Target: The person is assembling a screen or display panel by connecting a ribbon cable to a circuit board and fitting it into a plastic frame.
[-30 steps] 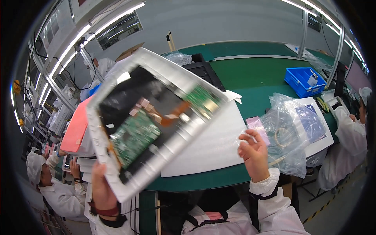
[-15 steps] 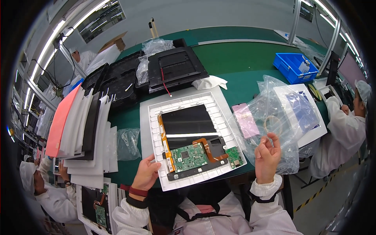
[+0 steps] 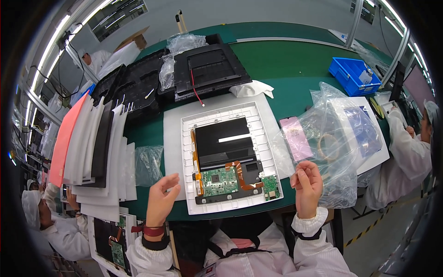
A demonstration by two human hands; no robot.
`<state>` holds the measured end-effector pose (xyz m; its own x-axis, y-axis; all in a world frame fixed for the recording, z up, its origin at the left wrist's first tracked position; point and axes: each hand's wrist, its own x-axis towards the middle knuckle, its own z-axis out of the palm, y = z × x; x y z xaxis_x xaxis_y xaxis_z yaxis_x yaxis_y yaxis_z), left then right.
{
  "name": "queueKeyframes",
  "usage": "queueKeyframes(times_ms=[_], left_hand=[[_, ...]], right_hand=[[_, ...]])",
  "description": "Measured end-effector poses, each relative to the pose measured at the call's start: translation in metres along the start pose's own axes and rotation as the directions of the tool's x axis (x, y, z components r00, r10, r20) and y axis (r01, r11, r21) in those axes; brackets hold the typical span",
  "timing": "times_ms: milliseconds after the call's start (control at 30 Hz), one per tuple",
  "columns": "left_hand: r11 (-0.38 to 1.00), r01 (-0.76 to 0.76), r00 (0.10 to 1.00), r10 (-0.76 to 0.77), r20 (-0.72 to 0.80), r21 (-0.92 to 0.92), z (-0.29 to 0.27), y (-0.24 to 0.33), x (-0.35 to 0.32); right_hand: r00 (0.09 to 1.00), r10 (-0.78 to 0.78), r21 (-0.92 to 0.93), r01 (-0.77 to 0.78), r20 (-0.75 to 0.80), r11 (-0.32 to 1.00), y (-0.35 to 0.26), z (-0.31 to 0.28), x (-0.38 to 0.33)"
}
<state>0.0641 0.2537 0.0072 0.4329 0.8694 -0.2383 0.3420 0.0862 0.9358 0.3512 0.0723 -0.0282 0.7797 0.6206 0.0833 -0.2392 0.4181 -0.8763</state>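
Note:
A white plastic housing [image 3: 265,143] lies open-side up at the middle of the bench, on a pale foam sheet [image 3: 173,134]. Inside it sit a dark glossy panel [image 3: 224,150], a green circuit board [image 3: 217,183], a smaller green board [image 3: 271,188] and an orange flat cable [image 3: 240,176]. Just off the housing's near left corner, my left hand [image 3: 161,203] is raised with fingers loosely bent and apart, holding nothing. To the right of the housing, my right hand [image 3: 308,190] has thumb and fingertips brought together; whatever they may hold is too small to see.
Clear plastic bags [image 3: 330,161] and a pink rectangular piece [image 3: 295,138] lie at right, near a blue bin [image 3: 353,76]. Stacked foam sheets [image 3: 92,147] stand at left. Black casings [image 3: 207,74] with a red wire fill the back. Co-workers sit on both sides.
My left hand has let go of the housing's left edge and lifted away. The housing now sits straighter. My right hand has lowered slightly, its fingers closer together.

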Motion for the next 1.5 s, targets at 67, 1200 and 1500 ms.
queueKeyframes(times_ms=[67, 1200, 1500], left_hand=[[0.991, -0.111, 0.99, 0.117, -0.078, 0.078, -0.003, 0.016, -0.002], [0.692, 0.091, 0.817, 0.359, -0.452, 0.716, -0.128, 0.037, 0.346], [0.67, 0.064, 0.802, 0.407, -0.438, 0.74, -0.137, 0.032, 0.336]], right_hand=[[1.0, 0.001, -0.022, -0.001, 0.002, 1.0, 0.005, -0.004, 0.002], [0.987, 0.065, -0.103, -0.08, -0.145, 0.991, 0.031, -0.036, 0.002], [0.987, 0.092, -0.156, -0.112, -0.136, 0.981, 0.03, -0.032, 0.002]])
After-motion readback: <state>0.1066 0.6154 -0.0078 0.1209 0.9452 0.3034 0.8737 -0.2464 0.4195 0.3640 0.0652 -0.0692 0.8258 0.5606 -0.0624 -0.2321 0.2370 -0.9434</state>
